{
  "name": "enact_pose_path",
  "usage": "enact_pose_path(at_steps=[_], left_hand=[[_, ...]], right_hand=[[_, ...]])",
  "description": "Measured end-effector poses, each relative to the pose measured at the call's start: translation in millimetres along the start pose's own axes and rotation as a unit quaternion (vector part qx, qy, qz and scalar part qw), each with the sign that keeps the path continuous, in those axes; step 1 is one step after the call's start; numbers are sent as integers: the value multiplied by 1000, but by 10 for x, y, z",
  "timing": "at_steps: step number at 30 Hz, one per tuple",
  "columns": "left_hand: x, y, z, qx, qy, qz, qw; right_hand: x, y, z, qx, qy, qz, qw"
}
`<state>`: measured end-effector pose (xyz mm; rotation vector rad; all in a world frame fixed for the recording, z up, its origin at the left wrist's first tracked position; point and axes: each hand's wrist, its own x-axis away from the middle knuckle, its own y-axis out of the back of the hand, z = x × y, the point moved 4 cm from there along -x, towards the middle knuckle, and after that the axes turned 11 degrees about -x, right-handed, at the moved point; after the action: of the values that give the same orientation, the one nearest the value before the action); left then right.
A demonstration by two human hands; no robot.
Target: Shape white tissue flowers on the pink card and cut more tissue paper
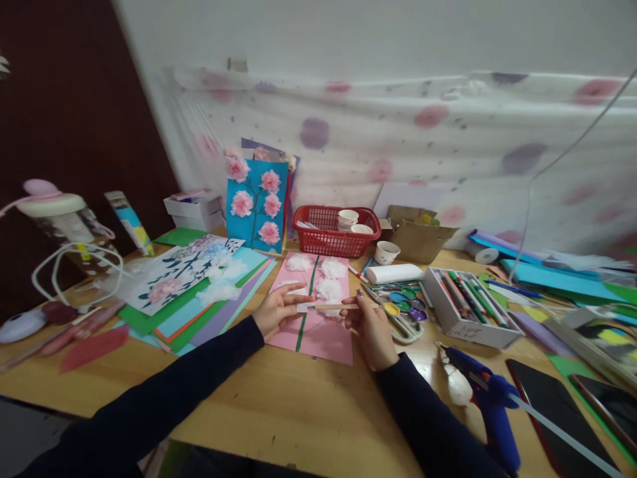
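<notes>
pink sheet: (326, 342) flat on desk (298, 411), under and between the hands
green strip: (300, 335) already runs up the sheet, top edge to near the bottom
white tufts: (298, 263) some in place on upper and middle sheet, both sides of strip; exact count unclear, hands cover part
lower sheet: plain pink beside the strip, no tufts visible there; looks partway done
left hand: (271, 313) fingers closed on small pale piece (304, 308), above sheet
right hand: (372, 332) pinching thin stick (336, 307), its dark tip at the pale piece
stick type: brush or pencil, can't tell
blue card: (257, 178) upright behind sheet, pink blossoms (242, 204) on a dark stem; looks complete
loose white tufts: (219, 292) on colored papers (233, 312) left of sheet, not on it
glue gun: (500, 425) on desk, right side, not in hand
remaining: probably lower sheet; judgement only
</notes>
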<state>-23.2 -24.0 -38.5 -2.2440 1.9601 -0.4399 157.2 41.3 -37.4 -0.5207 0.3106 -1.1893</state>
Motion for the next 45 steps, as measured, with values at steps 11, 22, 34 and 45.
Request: enact_pose_path(at_steps=[11, 22, 34, 45], left_hand=[[-3, 5, 1, -46, -28, -2, 999], [8, -7, -9, -152, -75, 19, 985], [65, -99, 8, -180, -138, 75, 971], [99, -143, 56, -233, -124, 89, 960]], right_hand=[[-5, 13, 90, -10, 56, -1, 998], [-18, 74, 185, 0, 88, -11, 996], [25, 22, 251, 101, 130, 32, 986], [128, -104, 187, 139, 92, 89, 982]])
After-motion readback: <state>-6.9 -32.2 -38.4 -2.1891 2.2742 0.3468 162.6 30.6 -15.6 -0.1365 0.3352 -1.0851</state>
